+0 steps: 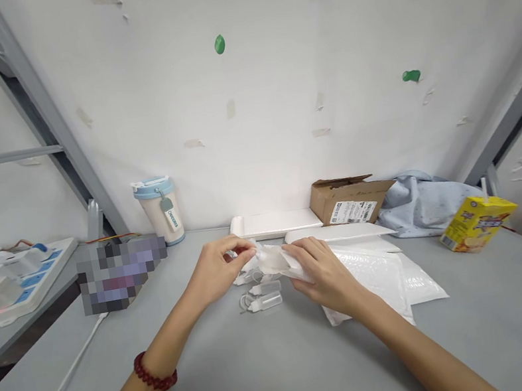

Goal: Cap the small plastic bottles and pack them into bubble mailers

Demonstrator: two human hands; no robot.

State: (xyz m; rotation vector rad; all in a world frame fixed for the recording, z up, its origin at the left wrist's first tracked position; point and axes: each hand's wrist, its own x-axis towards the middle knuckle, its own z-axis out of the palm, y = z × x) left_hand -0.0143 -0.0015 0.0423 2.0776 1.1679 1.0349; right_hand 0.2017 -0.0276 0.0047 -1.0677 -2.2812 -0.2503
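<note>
My right hand (322, 273) is closed around a crumpled white plastic bag or pouch (274, 260), whose end points left. At that end my left hand (217, 269) pinches thumb against forefinger; what sits between the fingertips is small and whitish, and I cannot make it out. Below the hands, several small clear bottles (267, 301) with white caps and loops lie on their sides on the grey table (253, 379). White bubble mailers (374, 266) are piled beside and under my right wrist.
Against the wall stand a cup with a blue lid (159, 213), an open cardboard box (350, 200) and a bunched light-blue cloth (414, 205). A yellow drink carton (478, 223) leans at the right. On the left are a power strip (29, 283) and a white cable (67, 385).
</note>
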